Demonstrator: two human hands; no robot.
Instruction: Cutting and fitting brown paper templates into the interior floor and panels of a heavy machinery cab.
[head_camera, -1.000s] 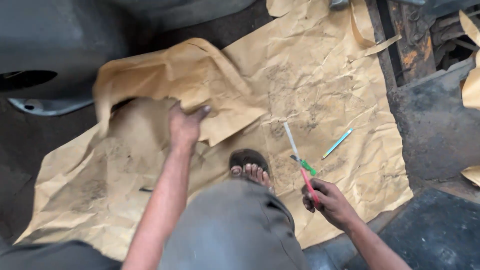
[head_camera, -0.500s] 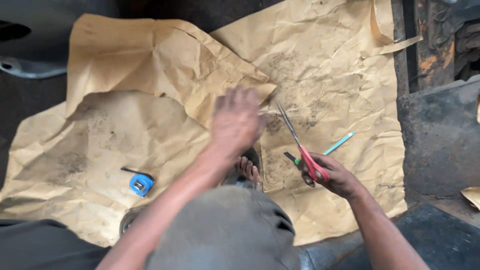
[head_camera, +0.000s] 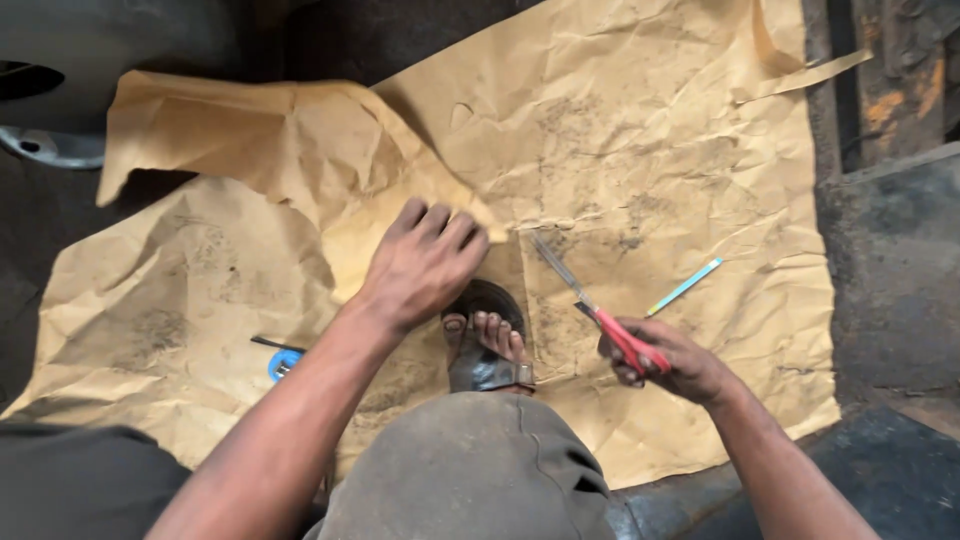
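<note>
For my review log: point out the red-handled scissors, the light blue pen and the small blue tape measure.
Red-handled scissors (head_camera: 600, 318): head view, on the pivot by the handles.
Light blue pen (head_camera: 684, 287): head view, mid-barrel.
Small blue tape measure (head_camera: 279, 364): head view, on its round case.

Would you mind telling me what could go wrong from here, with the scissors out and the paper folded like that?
1. The scissors in the right hand are open, with the blades close to the bare toes in the sandal; a slip could nick the foot.
2. The left hand rests at the folded flap near the blade tips, so fingers may stray into the cut.
3. The brown paper is badly creased, so a cut could wander or tear.
</note>
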